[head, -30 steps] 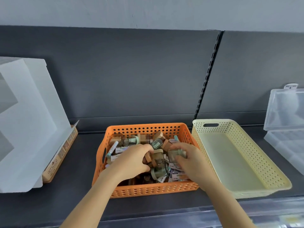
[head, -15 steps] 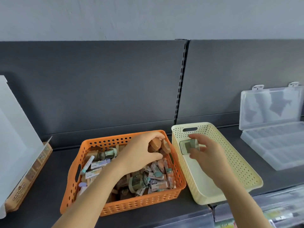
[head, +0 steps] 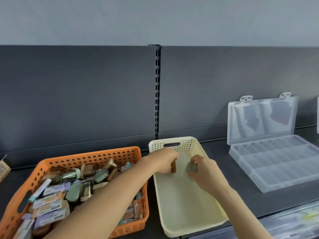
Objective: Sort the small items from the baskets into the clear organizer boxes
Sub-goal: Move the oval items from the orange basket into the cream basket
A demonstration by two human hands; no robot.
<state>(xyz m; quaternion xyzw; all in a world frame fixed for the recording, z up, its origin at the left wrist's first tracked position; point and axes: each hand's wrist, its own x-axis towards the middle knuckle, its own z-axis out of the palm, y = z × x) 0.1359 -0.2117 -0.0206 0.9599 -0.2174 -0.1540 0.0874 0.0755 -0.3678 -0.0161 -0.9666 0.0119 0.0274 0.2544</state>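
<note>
Nearest the camera, two bare forearms are reaching forward across a dark grey shelf (head: 215,152). On the left, an orange perforated plastic basket (head: 93,156) is holding a jumbled heap of small boxed and bottled items (head: 57,192) in lilac, peach, green and brown, and the left forearm is passing over its right side. Just beside it, a cream perforated plastic basket (head: 183,204) is sitting with its pale floor showing. Over the far half of this cream basket, the left hand (head: 164,162) is curling its fingers round a small brown flat-sided item (head: 173,167), held on edge. Close to its right, the right hand (head: 205,173) is pinching a small rounded grey-green item (head: 190,167) between thumb and curled fingers. The two hands are near each other but not touching. Further right, a clear plastic organizer box (head: 276,166) with rows of compartments is lying open, its hinged lid (head: 260,118) standing upright. Behind everything, a dark grey back panel (head: 77,100) is rising, divided by a slotted metal upright (head: 157,94), beneath a pale grey wall (head: 155,19).
</note>
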